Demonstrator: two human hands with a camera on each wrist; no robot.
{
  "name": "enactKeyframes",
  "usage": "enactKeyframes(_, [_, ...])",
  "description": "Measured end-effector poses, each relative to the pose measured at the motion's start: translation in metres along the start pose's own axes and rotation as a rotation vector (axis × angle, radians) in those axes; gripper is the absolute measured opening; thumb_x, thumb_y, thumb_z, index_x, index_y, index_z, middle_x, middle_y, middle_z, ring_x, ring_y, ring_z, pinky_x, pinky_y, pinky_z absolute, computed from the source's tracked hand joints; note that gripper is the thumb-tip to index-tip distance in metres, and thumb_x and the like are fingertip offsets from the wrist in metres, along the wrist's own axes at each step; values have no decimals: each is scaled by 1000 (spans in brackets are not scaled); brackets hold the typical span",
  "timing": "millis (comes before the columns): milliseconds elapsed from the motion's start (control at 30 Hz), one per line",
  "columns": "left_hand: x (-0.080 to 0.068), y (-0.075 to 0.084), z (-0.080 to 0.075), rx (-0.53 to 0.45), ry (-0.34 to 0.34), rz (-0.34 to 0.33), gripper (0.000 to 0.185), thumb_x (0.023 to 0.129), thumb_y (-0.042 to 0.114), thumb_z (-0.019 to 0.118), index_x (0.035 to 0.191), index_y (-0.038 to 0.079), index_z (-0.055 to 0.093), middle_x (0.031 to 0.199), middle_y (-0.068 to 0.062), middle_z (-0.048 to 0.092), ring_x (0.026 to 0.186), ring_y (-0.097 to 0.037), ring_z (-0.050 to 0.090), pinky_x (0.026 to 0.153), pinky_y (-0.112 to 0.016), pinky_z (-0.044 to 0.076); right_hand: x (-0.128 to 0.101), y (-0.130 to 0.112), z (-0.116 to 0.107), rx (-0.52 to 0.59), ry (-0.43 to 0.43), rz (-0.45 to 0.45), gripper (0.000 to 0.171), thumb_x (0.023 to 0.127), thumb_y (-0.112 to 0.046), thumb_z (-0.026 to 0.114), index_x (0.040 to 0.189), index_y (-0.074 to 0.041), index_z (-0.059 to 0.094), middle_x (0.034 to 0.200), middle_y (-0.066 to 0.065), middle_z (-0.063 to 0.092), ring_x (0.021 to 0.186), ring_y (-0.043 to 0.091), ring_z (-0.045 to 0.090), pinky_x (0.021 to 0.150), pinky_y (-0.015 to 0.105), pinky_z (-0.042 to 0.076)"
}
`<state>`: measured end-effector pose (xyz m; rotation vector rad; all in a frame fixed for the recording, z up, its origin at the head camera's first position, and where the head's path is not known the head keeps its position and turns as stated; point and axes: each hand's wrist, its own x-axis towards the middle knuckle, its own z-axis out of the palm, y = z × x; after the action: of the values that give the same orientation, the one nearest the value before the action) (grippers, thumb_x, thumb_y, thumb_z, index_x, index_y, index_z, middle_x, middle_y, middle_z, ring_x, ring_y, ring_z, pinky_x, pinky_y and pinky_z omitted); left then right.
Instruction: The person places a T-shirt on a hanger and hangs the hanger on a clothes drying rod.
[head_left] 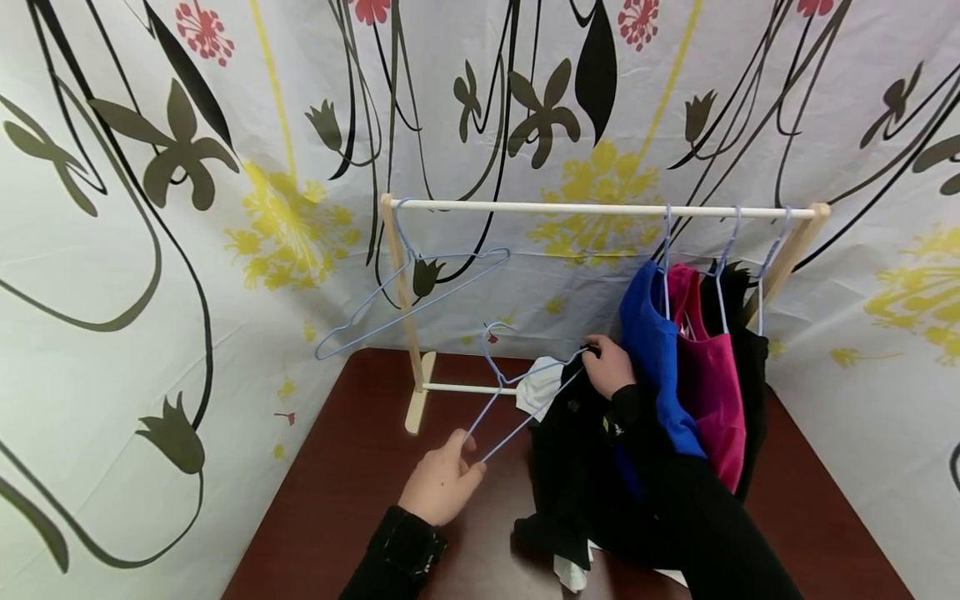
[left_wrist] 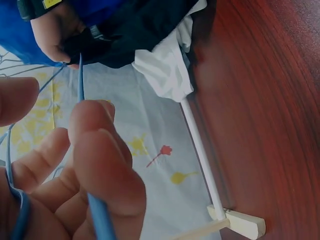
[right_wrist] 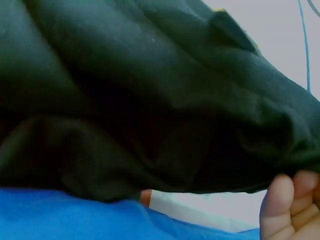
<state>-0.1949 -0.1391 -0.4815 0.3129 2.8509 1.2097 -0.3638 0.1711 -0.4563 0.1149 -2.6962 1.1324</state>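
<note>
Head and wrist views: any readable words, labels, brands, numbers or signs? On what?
None readable.
Pale marks on the black garment by the right hand: too small and blurred.
Yellow patch near that hand: cut off by the picture's edge, no legible text.

Head view faces down; close wrist views share black garment point(head_left: 573, 467).

the bright head view shows soft glare on the table point(head_left: 468, 554); the right wrist's is dim.

Flower-print cloth point(head_left: 465, 158) around a table point(head_left: 322, 517) makes a booth-like nook.
</note>
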Motion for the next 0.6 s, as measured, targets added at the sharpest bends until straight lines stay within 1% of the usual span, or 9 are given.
enactKeyframes(133, [1, 0, 0, 19, 20, 6, 26, 98, 29, 64, 119, 16, 55, 70, 10, 59, 55, -10, 54, 54, -34, 44, -3, 3, -2, -24, -1, -52, 43, 99, -14, 49, 138, 2, 56, 140, 23, 57, 129, 42, 51, 108, 50, 36])
enactKeyframes(233, [2, 0, 0, 42, 35, 21, 26, 98, 28, 64, 118, 15, 55, 69, 11, 58, 55, -9, 54, 54, -33, 44, -4, 5, -3, -10, 38, -80, 42, 98, -10, 49, 138, 0, 56, 139, 22, 57, 128, 41, 52, 107, 50, 37])
enactKeyframes(300, [1, 0, -1, 53, 33, 23, 26, 98, 28, 65, 118, 15, 56, 69, 11, 58, 55, -9, 53, 54, -33, 44, -5, 7, -3, 5, 73, -94, 42, 98, -8, 48, 139, 0, 55, 140, 22, 57, 127, 41, 52, 106, 51, 38])
enactKeyframes(433, [-2, 1, 0, 57, 24, 5, 27, 98, 28, 65, 119, 14, 57, 68, 10, 58, 54, -9, 53, 52, -33, 43, -8, 9, -1, 6, 107, -101, 43, 98, -6, 48, 140, 0, 53, 141, 22, 56, 127, 41, 53, 105, 52, 39])
enactKeyframes(533, [-2, 2, 1, 70, 34, -7, 27, 98, 26, 64, 120, 13, 57, 66, 9, 57, 51, -10, 52, 49, -32, 41, -11, 8, 2, -22, 120, -105, 44, 96, -7, 51, 139, -1, 55, 134, 23, 60, 120, 41, 57, 101, 52, 42])
enactKeyframes(600, [-1, 4, 2, 88, 45, -6, 27, 98, 26, 64, 120, 13, 57, 63, 9, 56, 50, -10, 51, 48, -32, 40, -13, 5, 4, -46, 118, -111, 46, 94, -8, 52, 140, -3, 55, 123, 23, 65, 110, 41, 61, 95, 53, 44])
